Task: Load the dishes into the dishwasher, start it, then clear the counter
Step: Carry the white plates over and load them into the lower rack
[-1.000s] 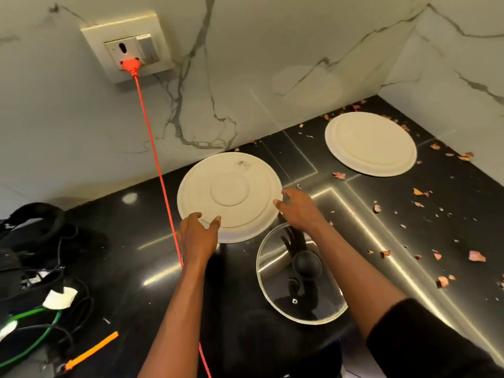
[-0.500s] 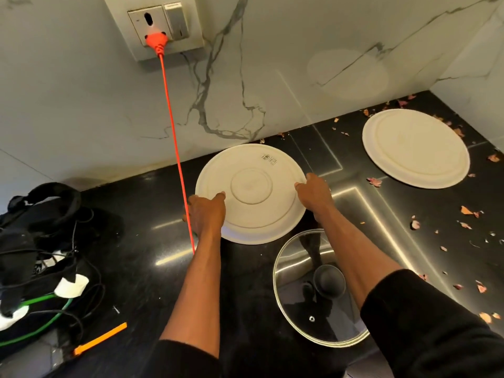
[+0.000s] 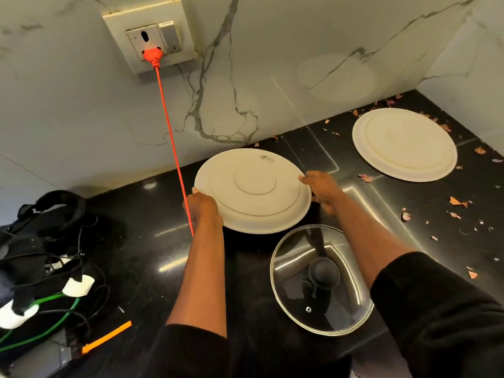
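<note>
Nearest, at 6 o'clock in the view, a glass lid (image 3: 321, 279) lies flat on the black counter (image 3: 152, 241), knob up, between the person's forearms; it probably waits its turn for the dishwasher. Just past it is the plate (image 3: 253, 189), bottom up, with its foot ring and maker's stamp showing. The left hand (image 3: 203, 207) grips its rim at 8 o'clock and the right hand (image 3: 323, 188) grips at 3 o'clock, each with the thumb on top and the fingers tucked under the edge, mostly hidden. Two opposed grips suit a wide, shallow dish that offers only its rim. The shadow below the near edge suggests it is raised off the counter, though that is not certain. A red cord (image 3: 170, 132) runs close by the left hand, so a lift should go clear of it. Off at 2 o'clock the far plate (image 3: 403, 144) rests flat among dry peels (image 3: 458, 200). At 11 o'clock the cord ends in a wall socket (image 3: 150, 36). No dishwasher is in view
</note>
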